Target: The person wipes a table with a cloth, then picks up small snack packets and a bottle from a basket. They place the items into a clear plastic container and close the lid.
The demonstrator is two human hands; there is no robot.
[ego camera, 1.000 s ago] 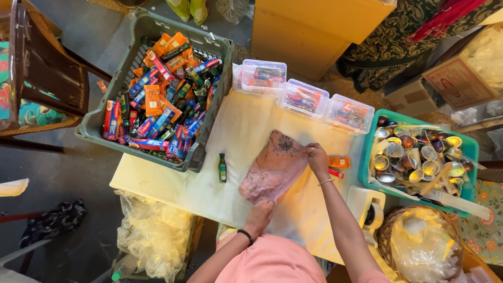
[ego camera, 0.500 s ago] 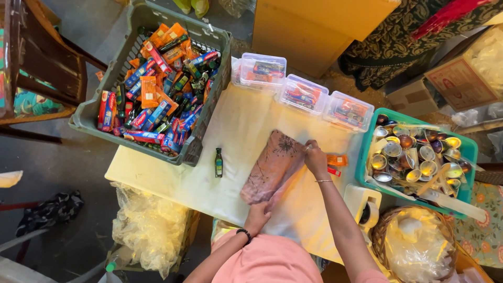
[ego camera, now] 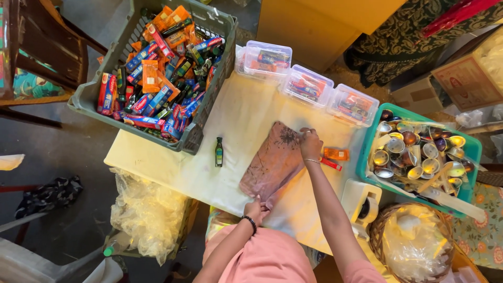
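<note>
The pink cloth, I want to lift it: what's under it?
Under the pink cloth only the white table cover shows at its edges; anything beneath stays hidden.

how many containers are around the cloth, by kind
clear lidded plastic boxes: 3
grey crate of packets: 1
teal bin of small metal cups: 1
wicker basket: 1
total: 6

Both hands, left hand and right hand, rest on the pink cloth.

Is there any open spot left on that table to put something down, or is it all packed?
Yes: bare table shows between the small dark bottle and the near left corner, and between the grey crate and the pink cloth under both hands. It is crowded along the far edge with clear boxes and at the right by the teal bin.
</note>
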